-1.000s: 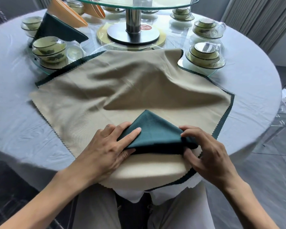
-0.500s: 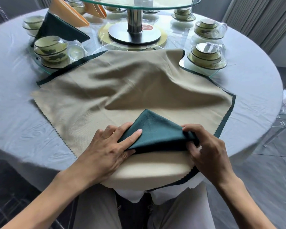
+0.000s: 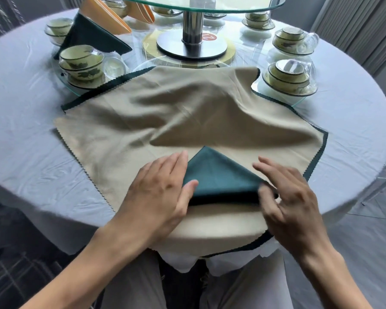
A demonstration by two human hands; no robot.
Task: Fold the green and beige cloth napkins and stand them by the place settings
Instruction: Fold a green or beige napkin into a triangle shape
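Observation:
A beige cloth napkin [image 3: 183,121] lies spread over a green one whose dark edge [image 3: 316,152] shows around it. Their near corner is folded back into a green triangle [image 3: 218,175] near the table's front edge. My left hand [image 3: 158,192] lies flat on the beige cloth, with its thumb pressing the triangle's left end. My right hand [image 3: 288,197] is at the triangle's right end: its thumb sits against the fold and its fingers are spread and lifted.
Stacked green bowls on glass plates stand at the back left [image 3: 80,61] and back right [image 3: 288,74]. A folded green napkin [image 3: 91,36] and orange napkins [image 3: 105,14] stand behind them. A glass turntable on a steel post [image 3: 192,25] rises at the centre.
My right hand has let go its pinch on the triangle's right end and spread its fingers. My left hand has slid a little forward along the triangle's left side.

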